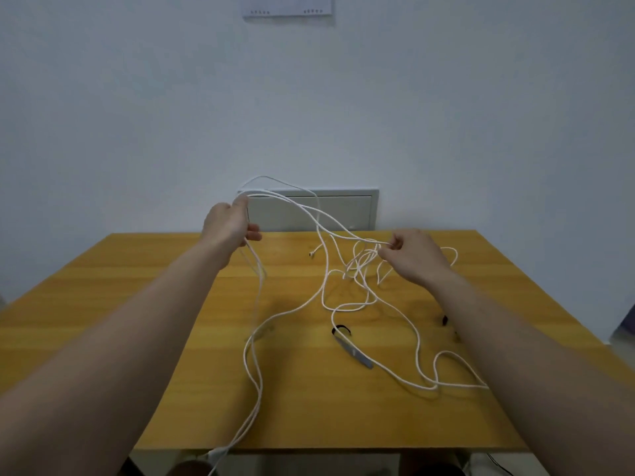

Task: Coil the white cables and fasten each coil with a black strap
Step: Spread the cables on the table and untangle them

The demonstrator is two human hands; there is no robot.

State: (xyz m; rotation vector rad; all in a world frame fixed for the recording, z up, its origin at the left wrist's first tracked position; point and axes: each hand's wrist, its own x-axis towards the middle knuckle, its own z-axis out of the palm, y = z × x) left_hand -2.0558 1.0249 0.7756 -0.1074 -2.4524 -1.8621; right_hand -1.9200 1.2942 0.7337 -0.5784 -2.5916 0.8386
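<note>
Your left hand (228, 225), left of centre in the frame, is closed round several strands of the white cables (359, 264) and holds them up above the far edge of the wooden table (103, 304). From that fist some strands drop down toward the bottom edge of the frame, and others arc across to your right hand (412, 255). Your right hand, right of centre, pinches a few strands between thumb and fingertips, just above a loose tangle lying on the tabletop. More cable snakes in open loops toward the lower right. One black strap (342, 329) lies near the middle of the table, touching a cable that crosses it. A second black strap (444, 320) lies beside your right forearm.
</note>
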